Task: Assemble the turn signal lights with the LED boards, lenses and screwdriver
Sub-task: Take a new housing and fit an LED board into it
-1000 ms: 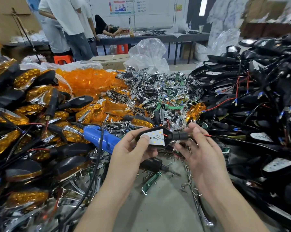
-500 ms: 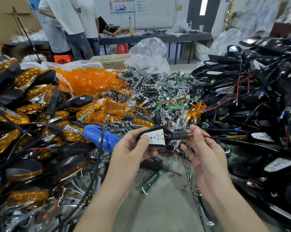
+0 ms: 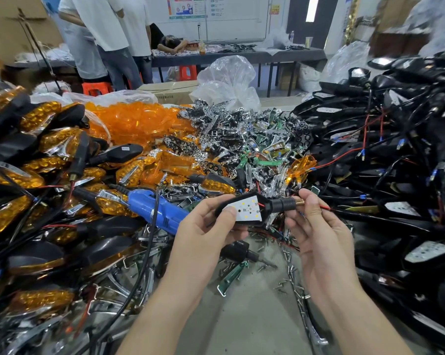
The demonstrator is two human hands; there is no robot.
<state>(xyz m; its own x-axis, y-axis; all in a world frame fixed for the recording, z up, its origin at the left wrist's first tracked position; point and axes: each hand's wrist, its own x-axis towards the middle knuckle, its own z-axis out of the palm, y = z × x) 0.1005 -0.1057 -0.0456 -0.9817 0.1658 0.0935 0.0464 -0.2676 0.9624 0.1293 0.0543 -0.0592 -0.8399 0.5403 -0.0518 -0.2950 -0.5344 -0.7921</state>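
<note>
Light housing (image 3: pixel 267 206) with white LED board (image 3: pixel 248 210) face up, held above the bare table (image 3: pixel 254 316) patch by the near edge, barely moved since earlier. Left hand (image 3: pixel 206 226) grips its body, thumb on the board. Right hand (image 3: pixel 318 226) has closed in, pinching the stem (image 3: pixel 286 204) end.

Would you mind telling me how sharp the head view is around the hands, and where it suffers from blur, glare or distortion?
Head view: the left hand, right hand and the light they hold are sharp; the top right corner is smeared with blur; the door window is blown out white; the chrome parts glint; straight lines bow toward the edges.
</note>
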